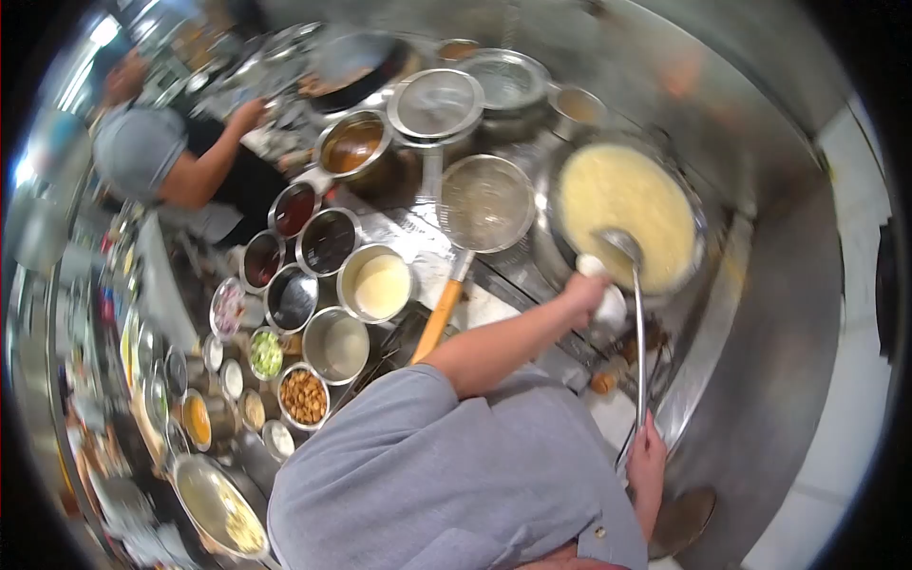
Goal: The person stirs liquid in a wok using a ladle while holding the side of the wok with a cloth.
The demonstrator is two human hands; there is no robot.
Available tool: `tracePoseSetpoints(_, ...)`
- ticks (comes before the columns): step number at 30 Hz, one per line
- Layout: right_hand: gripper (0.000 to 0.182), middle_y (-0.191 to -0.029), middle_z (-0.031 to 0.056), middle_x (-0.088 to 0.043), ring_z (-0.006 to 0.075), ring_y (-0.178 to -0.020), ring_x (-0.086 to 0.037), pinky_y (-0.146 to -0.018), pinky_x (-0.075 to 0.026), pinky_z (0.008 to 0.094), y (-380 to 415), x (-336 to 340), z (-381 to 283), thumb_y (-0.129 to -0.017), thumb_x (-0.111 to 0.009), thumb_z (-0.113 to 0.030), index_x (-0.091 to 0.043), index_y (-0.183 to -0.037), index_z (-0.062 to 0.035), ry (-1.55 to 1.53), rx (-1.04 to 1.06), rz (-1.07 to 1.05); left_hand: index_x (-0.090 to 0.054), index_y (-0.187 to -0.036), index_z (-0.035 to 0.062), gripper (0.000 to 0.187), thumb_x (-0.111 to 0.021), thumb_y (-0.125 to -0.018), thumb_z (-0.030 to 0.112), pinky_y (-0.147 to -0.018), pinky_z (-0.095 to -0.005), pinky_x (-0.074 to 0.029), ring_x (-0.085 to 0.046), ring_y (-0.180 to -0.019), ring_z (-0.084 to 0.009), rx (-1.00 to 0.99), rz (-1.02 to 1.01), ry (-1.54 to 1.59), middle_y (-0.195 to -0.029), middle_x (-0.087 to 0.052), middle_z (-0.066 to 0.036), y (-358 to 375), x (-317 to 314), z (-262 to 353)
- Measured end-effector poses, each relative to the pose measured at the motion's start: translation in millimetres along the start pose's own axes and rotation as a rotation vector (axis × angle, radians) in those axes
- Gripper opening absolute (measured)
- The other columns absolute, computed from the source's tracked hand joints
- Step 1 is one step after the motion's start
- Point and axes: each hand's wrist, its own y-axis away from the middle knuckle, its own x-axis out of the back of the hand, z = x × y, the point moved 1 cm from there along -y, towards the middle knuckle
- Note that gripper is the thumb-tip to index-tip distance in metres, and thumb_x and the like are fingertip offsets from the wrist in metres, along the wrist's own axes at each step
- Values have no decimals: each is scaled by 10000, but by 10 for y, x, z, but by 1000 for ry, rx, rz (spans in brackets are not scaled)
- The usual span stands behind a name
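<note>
A large pot [540,214] holds a thick pale-yellow mixture [622,195]. My left hand [587,294] is closed on a white cloth [611,309] at the pot's near rim. The long handle of a metal ladle [639,342] runs down to my right hand [648,454], whose fingers are wrapped round its lower end. The ladle's bowl sits at the surface of the mixture, towards the near side of the pot. Beside the pot lies a round strainer [486,204] with an orange handle [440,321].
Several containers of sauces and ingredients stand to the left, among them a pot of cream-coloured liquid [380,287] and a bowl of brown cubes [304,396]. Another person [142,152] works at the upper left, near a dark wok [356,71]. A metal wall is behind the pot.
</note>
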Motion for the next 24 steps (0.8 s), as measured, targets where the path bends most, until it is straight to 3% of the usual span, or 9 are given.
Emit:
tracePoseSetpoints(3, 454, -658, -4, -452, 106, -589, -461, -590, -445, 308, 162, 68, 88, -1015, -497, -138, -485, -1463, -69, -11, 67, 70, -569, -1209, -58, 390, -641, -937, 212, -748, -451, -580, -710, -904, -310, -10, -50, 8, -1055, -684, -173, -14, 35, 10)
tracePoseSetpoints(9, 465, -697, 143, -520, 172, -607, -526, -638, -472, 323, 277, 232, -29, -975, -540, -129, -503, -1435, -71, 222, 101, 190, -575, -1166, -25, 334, -648, -921, 190, -758, -448, -580, -697, -893, -294, 39, -90, 31, -1016, -679, -140, 51, 50, 85)
tracePoseSetpoints(10, 468, -776, 223, -593, 277, -671, -621, -705, -504, 363, 247, 213, -74, -969, -553, -136, -510, -1434, -92, 223, 32, 184, -572, -1167, -28, 336, -648, -917, 183, -762, -449, -579, -697, -898, -294, 59, -78, 24, -1020, -678, -143, 74, 61, 87)
tracePoseSetpoints(13, 466, -853, 266, -631, 383, -803, -676, -771, -519, 405, 54, 105, -44, -970, -558, -147, -514, -1432, -110, 213, 89, 243, -552, -1171, -55, 347, -632, -901, 146, -752, -454, -578, -695, -885, -306, 74, -62, 65, -1026, -665, -167, 129, 9, 134)
tracePoseSetpoints(14, 459, -937, 292, -652, 448, -933, -660, -826, -517, 450, 8, 105, -78, -977, -549, -171, -517, -1433, -131, 232, -11, 216, -561, -1153, -60, 329, -626, -897, 134, -728, -439, -575, -695, -857, -299, 65, -66, 112, -1015, -668, -171, 119, 4, 108)
tracePoseSetpoints(24, 477, -934, 290, -671, 466, -901, -657, -802, -516, 516, -600, -17, -162, -982, -540, -216, -492, -1454, -172, 305, 42, 270, -520, -1124, -80, 308, -590, -865, 73, -697, -446, -584, -695, -826, -321, 24, 30, 136, -991, -649, -188, 39, -58, 52)
